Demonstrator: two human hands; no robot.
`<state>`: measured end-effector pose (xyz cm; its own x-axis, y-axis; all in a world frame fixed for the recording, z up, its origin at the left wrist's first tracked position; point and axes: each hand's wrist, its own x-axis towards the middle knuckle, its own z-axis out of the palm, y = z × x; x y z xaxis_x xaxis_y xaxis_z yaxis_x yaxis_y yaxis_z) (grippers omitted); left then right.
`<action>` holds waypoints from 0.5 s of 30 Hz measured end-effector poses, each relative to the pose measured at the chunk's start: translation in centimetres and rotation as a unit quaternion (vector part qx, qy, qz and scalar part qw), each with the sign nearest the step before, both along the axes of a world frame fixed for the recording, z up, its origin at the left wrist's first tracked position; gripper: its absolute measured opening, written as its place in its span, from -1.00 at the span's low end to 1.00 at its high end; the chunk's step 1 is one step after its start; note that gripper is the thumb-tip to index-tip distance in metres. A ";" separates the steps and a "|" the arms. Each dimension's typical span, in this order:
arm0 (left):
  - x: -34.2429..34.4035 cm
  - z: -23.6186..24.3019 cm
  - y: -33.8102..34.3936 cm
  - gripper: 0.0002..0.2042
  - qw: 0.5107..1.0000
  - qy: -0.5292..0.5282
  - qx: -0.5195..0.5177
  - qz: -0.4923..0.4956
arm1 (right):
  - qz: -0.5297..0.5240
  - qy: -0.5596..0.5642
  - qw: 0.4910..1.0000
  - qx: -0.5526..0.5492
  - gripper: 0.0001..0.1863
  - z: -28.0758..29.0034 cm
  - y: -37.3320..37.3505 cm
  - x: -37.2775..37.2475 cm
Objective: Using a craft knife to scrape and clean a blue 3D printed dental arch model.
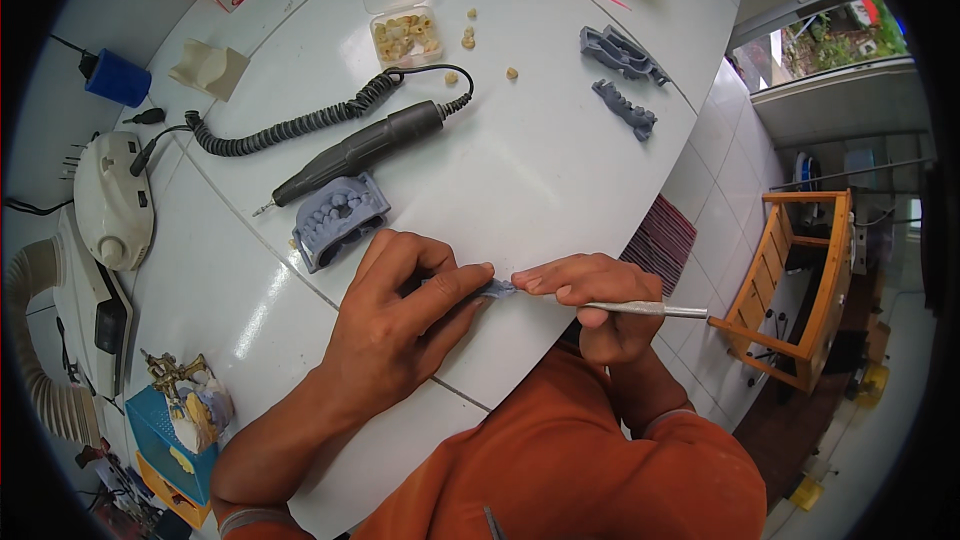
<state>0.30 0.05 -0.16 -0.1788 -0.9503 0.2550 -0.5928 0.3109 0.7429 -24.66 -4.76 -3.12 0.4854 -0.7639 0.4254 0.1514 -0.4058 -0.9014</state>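
Observation:
My left hand is closed around a small blue-grey piece near the table's front edge, its fingers covering most of it. In my right hand is a slim silver-handled hand tool; the handle points right, and its tip meets the piece, too hidden to make out. Just beyond my left hand stands a blue-grey dental model with a row of teeth. A black rotary handpiece with a bur at its tip lies behind that model, joined to a coiled cord.
An open clear box of small yellowish tooth-like pieces stands at the back, several loose ones nearby. Grey dental model parts lie far right. On the left are a white control unit, a suction hose and a blue basket.

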 end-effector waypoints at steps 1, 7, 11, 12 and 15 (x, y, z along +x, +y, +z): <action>0.0 0.0 0.0 -0.58 1.000 0.000 0.002 0.001 | -0.005 -0.011 1.000 0.005 -0.74 -0.1 0.1 0.1; 0.0 0.0 0.0 -0.58 1.000 0.000 0.003 0.002 | -0.007 -0.014 1.000 0.007 -0.73 -0.1 0.1 0.1; 0.1 0.1 0.0 -0.58 1.000 -0.003 0.004 0.000 | 0.002 -0.015 1.000 0.004 -0.74 -0.1 0.1 0.0; 0.1 0.1 0.0 -0.58 1.000 -0.007 0.004 0.004 | 0.002 -0.015 1.000 0.004 -0.74 -0.1 0.1 0.0; 0.0 0.0 0.0 -0.57 1.000 -0.010 -0.003 0.014 | -0.017 -0.021 1.000 -0.002 -0.76 -0.1 0.3 0.3</action>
<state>0.35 0.02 -0.12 -0.1567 -0.9535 0.2573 -0.6166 0.2980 0.7287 -24.32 -4.50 -3.26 0.4401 -0.7781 0.4483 0.1755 -0.4151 -0.8927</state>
